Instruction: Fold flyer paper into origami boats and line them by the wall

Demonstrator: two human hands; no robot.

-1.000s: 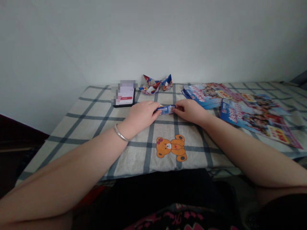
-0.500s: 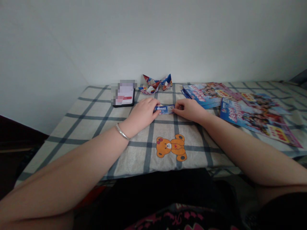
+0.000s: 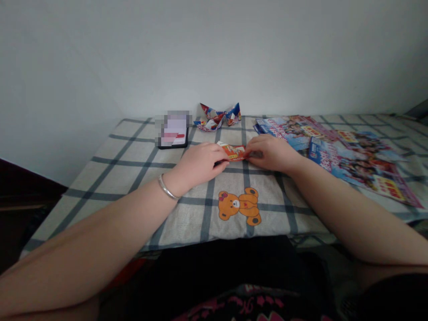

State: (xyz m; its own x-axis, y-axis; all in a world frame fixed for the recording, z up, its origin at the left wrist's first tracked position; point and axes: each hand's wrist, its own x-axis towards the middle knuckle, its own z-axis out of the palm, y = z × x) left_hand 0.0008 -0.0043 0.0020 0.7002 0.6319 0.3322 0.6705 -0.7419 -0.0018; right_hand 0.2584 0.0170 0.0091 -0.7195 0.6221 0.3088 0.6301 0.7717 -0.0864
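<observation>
A small folded piece of printed paper (image 3: 236,152), orange and red with a pale upper edge, is stretched between my two hands, low over the checked tablecloth. My left hand (image 3: 204,162), with a silver bangle at its wrist, pinches the paper's left end between thumb and fingers. At the right end, my right hand (image 3: 270,152) grips the paper with thumb and curled fingers. Both hands partly cover the paper. Just behind them stand folded paper shapes (image 3: 219,118) made from colourful print.
A phone (image 3: 174,131) with a partly blurred screen lies to the left. Several glossy flyers (image 3: 354,165) are spread over the right side. The checked cloth (image 3: 133,214) bears a bear picture (image 3: 239,206). A pale wall (image 3: 214,53) rises behind the table.
The folded paper has been turned over: its blue side with a square code showed before, and its orange-red side shows now. My hands have shifted slightly to the right.
</observation>
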